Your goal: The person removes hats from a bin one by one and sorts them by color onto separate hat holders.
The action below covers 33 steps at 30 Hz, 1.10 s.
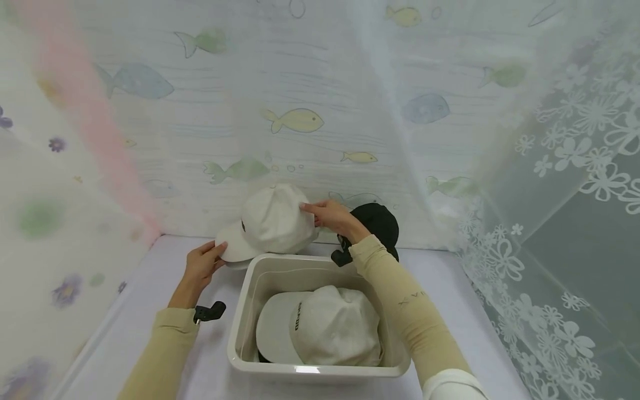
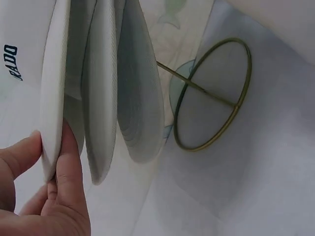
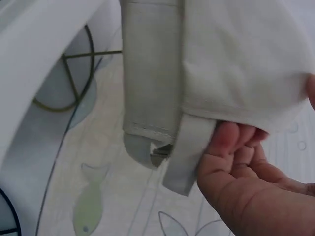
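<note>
I have the left hand (image 1: 200, 268) closed in a pinch on the brim of a white cap (image 1: 280, 222), thumb on one face and fingers on the other, while the right hand (image 1: 334, 216) holds its rear edge, fingers curled under beside the strap (image 3: 189, 152). The cap is located behind the tub (image 1: 242, 311), with more brims (image 2: 102, 98) and a wire stand (image 2: 237, 105) next to it in my left wrist view. A second white cap (image 1: 340, 328) lies inside the tub; a black cap (image 1: 380, 222) is positioned beside the right hand.
</note>
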Motion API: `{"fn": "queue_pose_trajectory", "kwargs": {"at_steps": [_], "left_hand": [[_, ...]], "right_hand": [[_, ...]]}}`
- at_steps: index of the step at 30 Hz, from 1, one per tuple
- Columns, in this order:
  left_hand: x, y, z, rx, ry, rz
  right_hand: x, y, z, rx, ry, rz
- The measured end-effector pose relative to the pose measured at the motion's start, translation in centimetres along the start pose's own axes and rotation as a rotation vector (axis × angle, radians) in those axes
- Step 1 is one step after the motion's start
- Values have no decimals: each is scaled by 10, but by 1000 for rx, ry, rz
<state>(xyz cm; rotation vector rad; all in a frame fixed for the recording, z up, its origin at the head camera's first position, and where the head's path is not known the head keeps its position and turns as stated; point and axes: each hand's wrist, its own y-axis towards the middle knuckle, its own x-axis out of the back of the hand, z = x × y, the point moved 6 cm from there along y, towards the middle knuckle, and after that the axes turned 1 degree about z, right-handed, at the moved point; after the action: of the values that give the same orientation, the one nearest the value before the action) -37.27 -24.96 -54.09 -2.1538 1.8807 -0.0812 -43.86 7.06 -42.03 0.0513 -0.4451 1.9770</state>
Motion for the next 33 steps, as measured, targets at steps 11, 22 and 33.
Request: {"fn": "queue_pose_trajectory", "kwargs": {"at_steps": [11, 22, 33], "left_hand": [[8, 0, -4, -67, 10, -25], [8, -2, 1, -18, -23, -35], [7, 0, 10, 12, -63, -62]], "right_hand": [[-6, 13, -3, -38, 58, -29], [-3, 11, -5, 99, -200, -68], [1, 11, -7, 69, -302, -39]]}}
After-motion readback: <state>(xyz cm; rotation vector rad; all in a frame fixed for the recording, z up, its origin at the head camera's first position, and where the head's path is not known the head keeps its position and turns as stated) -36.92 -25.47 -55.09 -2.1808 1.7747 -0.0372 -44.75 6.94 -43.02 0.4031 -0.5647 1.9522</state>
